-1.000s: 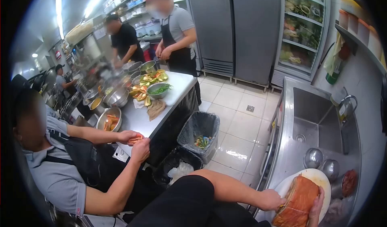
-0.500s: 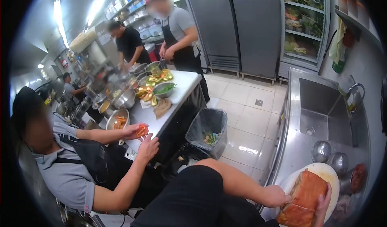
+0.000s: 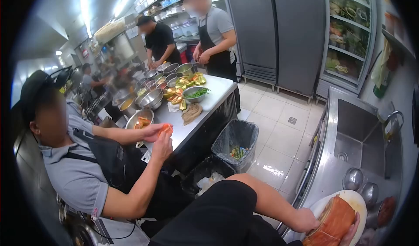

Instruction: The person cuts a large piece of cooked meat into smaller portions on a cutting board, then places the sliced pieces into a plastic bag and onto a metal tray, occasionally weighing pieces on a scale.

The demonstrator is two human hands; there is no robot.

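At the near right, over the steel sink bench, a large slab of reddish-brown meat lies on a white oval plate, skin side up. Its surface looks slick, so it could slide off the plate if one side were pressed harder than the other, or if the plate tipped under an uneven push. A careless nudge toward the far side could also knock the two round metal vessels, the closer one sitting just beyond the plate. The left hand is bent inward at the slab's left edge, touching it there; its fingertips are hidden, so how tightly they close cannot be told. The right hand lies along the opposite side, fingers fairly straight and slightly apart against the meat, but its thumb is out of sight, so a firm grip cannot be confirmed. Farther over to the left, a co-worker in a dark apron holds a red-orange piece in both hands, close to a bowl of similar pieces. Past the lined bin, the prep table carries cut vegetables and metal bowls, and two more people stand behind it.
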